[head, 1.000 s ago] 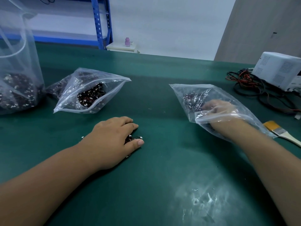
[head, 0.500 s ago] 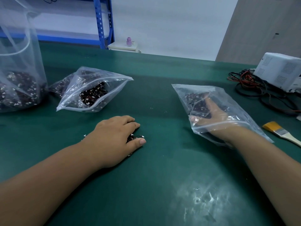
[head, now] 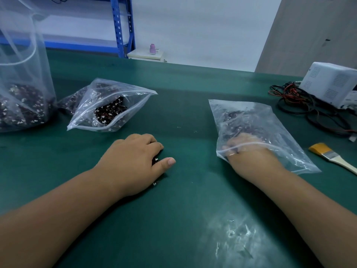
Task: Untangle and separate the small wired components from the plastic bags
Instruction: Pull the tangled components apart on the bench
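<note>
The dark green bench (head: 193, 209) has a whitish scuffed patch (head: 233, 240) nearest you, between your forearms. Your left hand (head: 135, 163) lies palm-down on the bench. Its fingers are curled over a small clump of dark wired components (head: 154, 161) with white plastic connectors, and the thumb is stretched out flat beside the clump. One white connector peeks out under the heel of that hand.

Your right hand (head: 249, 151) is pushed through the mouth of a clear zip-top plastic bag (head: 270, 120) that lies flat on the bench to the right. The fingers look bent, but through the crinkled plastic I cannot tell whether they grip anything. More dark components sit in the far end of that bag, beyond your fingers. Just right of it lies a flat paintbrush with yellow bristles and a pale handle (head: 331, 155).

Farther off on the left, a second clear zip-top bag (head: 116, 95) lies with its mouth gaping, showing a heap of the same components inside. A third small clear bag (head: 71, 101) is tucked against its far side. At the far left a tall clear plastic sack (head: 23, 74) stands upright, its bottom filled with components.

At the far right, a tangle of black and red cables (head: 295, 105) lies beside a white perforated box (head: 332, 84). Beyond the bench are a blue metal shelving upright (head: 121, 26) and a small pink bottle (head: 152, 49) on a white cabinet (head: 144, 55).
</note>
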The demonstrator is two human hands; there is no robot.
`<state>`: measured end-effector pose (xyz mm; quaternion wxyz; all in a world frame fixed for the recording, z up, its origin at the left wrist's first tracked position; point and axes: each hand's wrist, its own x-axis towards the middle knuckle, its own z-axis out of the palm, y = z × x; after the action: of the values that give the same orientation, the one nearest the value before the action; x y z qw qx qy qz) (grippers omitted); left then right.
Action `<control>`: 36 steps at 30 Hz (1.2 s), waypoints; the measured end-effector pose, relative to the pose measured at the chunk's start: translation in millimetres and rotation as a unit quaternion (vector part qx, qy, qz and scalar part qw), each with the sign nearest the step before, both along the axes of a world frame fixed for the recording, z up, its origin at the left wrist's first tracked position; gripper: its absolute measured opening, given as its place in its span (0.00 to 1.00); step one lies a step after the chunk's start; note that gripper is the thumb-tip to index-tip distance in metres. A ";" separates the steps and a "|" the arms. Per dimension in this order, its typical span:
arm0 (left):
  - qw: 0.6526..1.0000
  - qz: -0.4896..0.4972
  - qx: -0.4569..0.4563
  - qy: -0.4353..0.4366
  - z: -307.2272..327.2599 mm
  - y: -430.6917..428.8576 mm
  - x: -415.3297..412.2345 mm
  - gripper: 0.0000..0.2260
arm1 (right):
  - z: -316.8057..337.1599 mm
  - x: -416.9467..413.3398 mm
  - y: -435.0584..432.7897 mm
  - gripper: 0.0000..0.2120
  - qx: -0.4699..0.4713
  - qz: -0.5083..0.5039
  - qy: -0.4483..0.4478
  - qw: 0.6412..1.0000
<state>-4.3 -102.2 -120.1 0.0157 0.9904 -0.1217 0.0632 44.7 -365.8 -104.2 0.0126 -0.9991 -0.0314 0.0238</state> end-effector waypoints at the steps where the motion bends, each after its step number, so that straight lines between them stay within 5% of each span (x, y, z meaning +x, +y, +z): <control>1: 1.000 0.000 -0.011 -0.002 0.8 -0.6 -0.5 0.32 | -1.5 -0.5 -1.7 0.13 0.043 -0.002 0.018 0.999; 5: 0.998 -0.017 -0.066 -0.007 5.5 6.0 -2.0 0.25 | -15.3 4.7 -12.6 0.09 0.123 -0.011 0.009 0.992; 6: 0.997 -0.033 -0.066 0.000 7.0 9.8 -1.9 0.24 | -18.5 6.3 -16.3 0.14 0.130 -0.022 0.021 0.991; 10: 0.986 -0.140 0.006 0.093 9.0 23.3 -2.8 0.36 | -19.4 16.3 -29.6 0.25 0.155 -0.059 0.009 0.986; 13: 0.983 -0.146 0.022 0.107 4.8 26.1 -2.0 0.44 | -16.7 7.5 -33.9 0.18 0.041 -0.044 -0.046 0.997; 16: 0.987 -0.143 0.010 0.066 2.0 23.0 0.2 0.38 | -9.4 -13.2 -24.5 0.06 -0.048 0.006 -0.094 0.994; 21: 0.990 -0.137 -0.006 0.018 2.1 19.0 4.5 0.25 | 6.7 -55.3 18.1 0.13 -0.146 0.022 -0.198 0.969; 24: 0.990 -0.140 -0.014 -0.006 2.4 17.2 3.8 0.19 | 1.9 -72.0 36.6 0.09 -0.008 0.120 -0.296 0.948; 29: 0.987 -0.151 -0.039 -0.023 2.2 9.7 0.4 0.08 | -22.1 -63.7 49.6 0.08 0.191 0.312 -0.131 0.921; 32: 0.986 -0.156 -0.039 -0.039 1.3 6.1 -1.3 0.06 | -32.0 -45.5 46.3 0.12 0.256 0.266 -0.115 0.922; 36: 0.987 -0.146 -0.045 -0.044 1.6 4.9 -2.1 0.07 | -37.9 -29.3 39.0 0.32 0.397 0.102 -0.083 0.909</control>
<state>-6.4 -97.3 -118.5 0.0642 0.9566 -0.2624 0.1089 15.5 -326.8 -142.1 0.4027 -0.9015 -0.1409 -0.0726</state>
